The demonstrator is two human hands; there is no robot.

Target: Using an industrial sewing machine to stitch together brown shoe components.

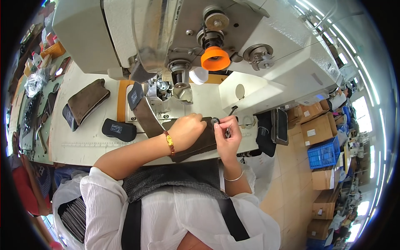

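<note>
My right hand (229, 137) pinches a small round dark disc that looks like a sewing-machine bobbin (215, 121) between thumb and fingers. A small metal piece (227, 133) shows against its curled fingers; its kind is unclear. Close on the left, my left hand (186, 131) is closed with its fingertips turned toward the bobbin. What it may hold is hidden. Below both hands lies brown fabric (193, 153) at the table's front edge. A brown strip (149, 118) with a dark grey end patch (135, 96) runs up toward the sewing machine's needle area (160, 87).
The pale sewing machine (283, 71) arches over the table, with an orange cup-shaped part (215, 58) hanging from it. Folded brown pieces (88, 102) and a black pad (119, 130) lie left. Black fabric (264, 134) and a phone-like slab (281, 125) sit right. Cardboard boxes (318, 129) stand beyond.
</note>
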